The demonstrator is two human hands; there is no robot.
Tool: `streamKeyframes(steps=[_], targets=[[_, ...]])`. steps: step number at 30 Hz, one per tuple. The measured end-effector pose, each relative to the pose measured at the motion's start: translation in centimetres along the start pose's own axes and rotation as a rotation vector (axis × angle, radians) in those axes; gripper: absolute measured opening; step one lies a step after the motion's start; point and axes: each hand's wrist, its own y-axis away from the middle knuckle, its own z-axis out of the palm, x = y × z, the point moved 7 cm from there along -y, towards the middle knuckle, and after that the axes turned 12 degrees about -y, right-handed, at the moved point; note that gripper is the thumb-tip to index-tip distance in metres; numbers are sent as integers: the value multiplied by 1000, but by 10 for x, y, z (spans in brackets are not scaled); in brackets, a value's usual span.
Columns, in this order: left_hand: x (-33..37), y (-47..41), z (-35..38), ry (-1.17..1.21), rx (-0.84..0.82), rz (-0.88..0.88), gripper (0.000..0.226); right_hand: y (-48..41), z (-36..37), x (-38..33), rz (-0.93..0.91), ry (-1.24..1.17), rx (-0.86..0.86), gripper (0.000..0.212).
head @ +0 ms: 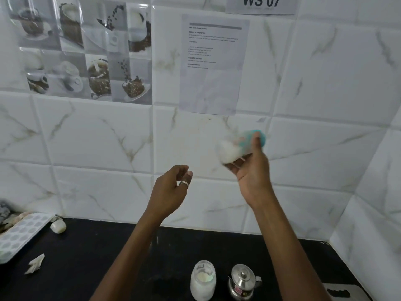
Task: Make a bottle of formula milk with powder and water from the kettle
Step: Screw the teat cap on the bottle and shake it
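Tiles (86,137) of glossy white with grey-brown marble veins fill most of the head view, meeting in a corner at the right. Both hands are raised in front of them, well apart. The right hand (252,170) is clamped on the bottle (234,148): the thumb (257,144) lies up along its side and the fingers curl beneath it. The bottle is tilted and heavily blurred. It shows a clear rounded body clouded with white liquid and a teal cap (262,139) at the end nearer the thumb. The left hand (169,187) hangs lower and to the left, fingers loosely curled and holding nothing, with a plain silver ring (184,184) on one finger.

Below, the table (108,257) is a matt black slab. Near its front edge stands a clear glass jar (203,281) with rounded shoulders, open-mouthed and filled with white powder. Just beside it, to the right, is a small kettle (242,281) of polished steel with a domed, knobbed lid. At the far left a pale tray (19,235) dimpled with rows of round hollows lies slanted against the wall, with a small smooth white lump (58,226) beside it and a crumpled scrap of paper (35,263) nearer the front. A grey flat slab (342,292) shows at the lower right edge.

On the wall hang a printed sheet (213,64), its text too small to read, a sign (261,3) reading "WS 07", and a shiny panel (86,48) of coffee-cup pictures
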Motion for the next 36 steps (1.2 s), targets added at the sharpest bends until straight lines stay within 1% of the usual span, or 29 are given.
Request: streamKeyframes(steps=[1,2,3,5,6,7,8,10,11,12,13,14,16,17,18,19,21,22,23,24,26,27,28,29,31,32,33,34,36], targets=[[-1,0,0,-3,1,1,32,-2,-2,-4,-25,-22,33,53],[-1,0,-1,-5,2,3,32,-1,0,-5,-29,34,18,52],[0,-1,-1,-11,2,7,31,4,5,0,-6,166,-25,54],[1,-3,-1,-29,-2,27,30,14,11,20,87,484,-176,61],[3,-3,-1,-31,-5,36,30,17,11,25,107,570,-213,63],[3,-2,-1,-27,-3,37,30,18,11,22,89,560,-218,64],[3,-1,-2,-19,0,29,30,15,10,14,59,453,-187,62],[2,2,-3,-6,1,9,32,6,3,-5,8,156,-55,52],[1,2,-3,-3,1,7,33,3,0,-12,-23,73,3,49],[1,2,-2,-5,2,7,33,2,1,-15,-43,75,12,47],[1,2,-2,-5,1,6,32,5,5,-13,-44,154,-12,48],[1,1,-2,-9,-2,7,30,9,10,-6,-25,300,-66,49],[3,0,-1,-17,-12,26,31,20,16,17,75,598,-227,49],[3,0,0,-18,-13,34,33,23,17,19,90,633,-255,51],[3,1,-1,-14,-11,33,31,23,17,14,71,562,-240,54],[4,2,-2,-4,-6,28,29,20,15,6,49,407,-181,55],[3,3,-2,9,-2,16,32,10,3,-11,-20,127,-6,48],[2,3,-2,9,-3,14,33,8,0,-15,-52,104,28,45],[2,3,-2,10,-4,13,34,8,2,-15,-70,151,12,43],[1,2,-2,7,-3,12,33,10,6,-10,-67,272,-33,44],[3,0,-1,-9,0,27,32,18,11,10,11,546,-184,51],[4,0,-1,-13,1,33,32,19,10,13,16,581,-212,53],[3,0,-1,-9,2,31,33,18,9,8,-9,526,-201,51],[3,1,-1,-1,1,25,33,15,6,0,-27,380,-154,47],[0,2,-2,6,-4,15,35,8,-6,-14,-82,83,7,43],[-1,2,-2,5,-6,14,35,7,-8,-16,-100,51,37,43],[-1,1,-2,4,-8,14,35,8,-5,-14,-90,102,19,46],[-1,0,-1,0,-8,15,34,11,-1,-5,-48,229,-26,51],[0,-1,0,-10,-6,26,33,21,3,21,73,517,-172,62]])
